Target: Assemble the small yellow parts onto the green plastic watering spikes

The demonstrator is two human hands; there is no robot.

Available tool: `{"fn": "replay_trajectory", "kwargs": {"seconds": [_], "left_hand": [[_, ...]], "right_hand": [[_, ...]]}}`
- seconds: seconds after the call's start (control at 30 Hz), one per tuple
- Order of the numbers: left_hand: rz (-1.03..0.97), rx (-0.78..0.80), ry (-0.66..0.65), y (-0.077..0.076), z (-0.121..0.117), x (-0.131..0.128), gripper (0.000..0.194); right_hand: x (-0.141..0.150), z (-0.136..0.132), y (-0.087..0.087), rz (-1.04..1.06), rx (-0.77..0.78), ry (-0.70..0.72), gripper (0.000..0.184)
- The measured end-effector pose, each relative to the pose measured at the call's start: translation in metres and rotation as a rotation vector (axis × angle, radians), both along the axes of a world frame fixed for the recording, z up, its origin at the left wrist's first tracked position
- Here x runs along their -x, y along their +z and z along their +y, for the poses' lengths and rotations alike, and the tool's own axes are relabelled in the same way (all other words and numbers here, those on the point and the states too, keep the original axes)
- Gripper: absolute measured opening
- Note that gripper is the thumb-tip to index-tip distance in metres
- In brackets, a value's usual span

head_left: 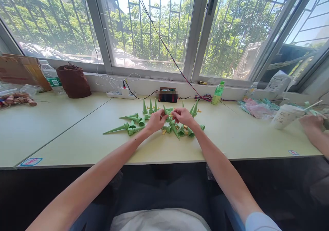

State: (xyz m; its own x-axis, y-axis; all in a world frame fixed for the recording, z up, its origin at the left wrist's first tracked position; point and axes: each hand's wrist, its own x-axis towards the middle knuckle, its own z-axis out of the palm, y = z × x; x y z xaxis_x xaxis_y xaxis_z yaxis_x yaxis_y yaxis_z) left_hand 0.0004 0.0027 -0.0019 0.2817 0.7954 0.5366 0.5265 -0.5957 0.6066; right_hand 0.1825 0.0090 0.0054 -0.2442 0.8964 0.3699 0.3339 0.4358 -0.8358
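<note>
Over the middle of the table, my left hand [155,120] is closed around a green plastic watering spike [165,110], its pointed tip upward. Fingers pinched, my right hand [183,116] meets the spike's side at a small yellow valve [171,114]. Several more green cone-shaped spikes lie about both hands, such as a long one [117,128] at the left. Others stand upright behind, one of them [144,107] left of my hands. Loose yellow valves, including one [163,132] in front, are scattered among them. My fingers partly hide the held parts.
A phone [168,96] leans at the back, near a power strip [120,94] with cables. A green bottle [218,92], plastic bags [259,107] and a white cup [286,116] stand right. Another person's hand [312,121] is beyond. A brown bag [73,81] sits left.
</note>
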Motion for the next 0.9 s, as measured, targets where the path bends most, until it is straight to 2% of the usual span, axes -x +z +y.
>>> {"fn": "replay_trajectory", "kwargs": {"seconds": [0.53, 0.9], "left_hand": [[-0.001, 0.009, 0.005, 0.0019, -0.0021, 0.0000, 0.020], [0.003, 0.001, 0.004, 0.0021, -0.0025, 0.0002, 0.021]], "right_hand": [[-0.0001, 0.0017, -0.0017, -0.010, -0.008, 0.014, 0.012], [-0.0006, 0.0012, -0.0035, -0.095, -0.041, 0.019, 0.027]]}}
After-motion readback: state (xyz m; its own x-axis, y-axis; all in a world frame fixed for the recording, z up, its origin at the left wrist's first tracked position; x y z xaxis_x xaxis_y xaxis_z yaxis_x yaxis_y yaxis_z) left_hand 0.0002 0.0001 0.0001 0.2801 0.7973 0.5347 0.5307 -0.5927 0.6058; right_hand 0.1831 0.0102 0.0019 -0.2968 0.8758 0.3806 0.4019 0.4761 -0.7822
